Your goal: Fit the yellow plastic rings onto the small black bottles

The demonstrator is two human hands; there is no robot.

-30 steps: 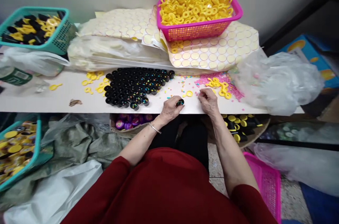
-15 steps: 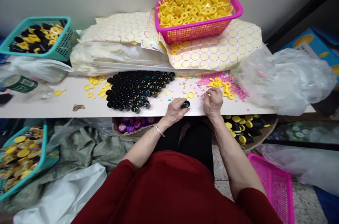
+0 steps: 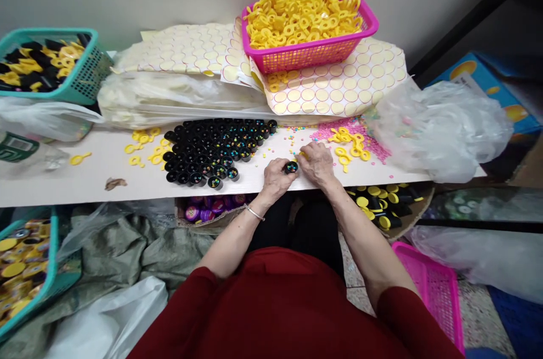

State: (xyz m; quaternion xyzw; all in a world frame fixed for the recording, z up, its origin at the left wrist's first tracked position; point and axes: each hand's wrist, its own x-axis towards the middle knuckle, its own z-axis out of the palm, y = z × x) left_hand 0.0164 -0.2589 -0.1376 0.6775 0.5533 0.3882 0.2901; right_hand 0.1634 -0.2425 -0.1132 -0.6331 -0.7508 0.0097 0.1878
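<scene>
My left hand (image 3: 275, 179) is closed around a small black cup (image 3: 291, 167) near the table's front edge. The cup's mouth faces up, and tiny coloured beads show inside. Right beside it, my right hand (image 3: 317, 163) has its fingers bent down over a yellow ring with a handle (image 3: 302, 155), mostly hidden by the fingers. To the left stand packed rows of black cups (image 3: 203, 147), several with coloured beads in them. Loose yellow ring pieces (image 3: 354, 144) lie to the right of my right hand, partly over scattered pink beads (image 3: 377, 144).
A pink basket (image 3: 314, 59) heaped with yellow rings rests on sticker sheets (image 3: 339, 85) at the back. A teal basket (image 3: 85, 76) stands back left. A clear plastic bag (image 3: 449, 133) bulges at the right. Below the table sit boxes of purple items (image 3: 207, 209) and yellow-and-black pieces (image 3: 382, 206).
My right hand has moved left, from beside the loose rings to the single yellow ring near the cup. My left hand still holds the black cup. The view has shifted slightly.
</scene>
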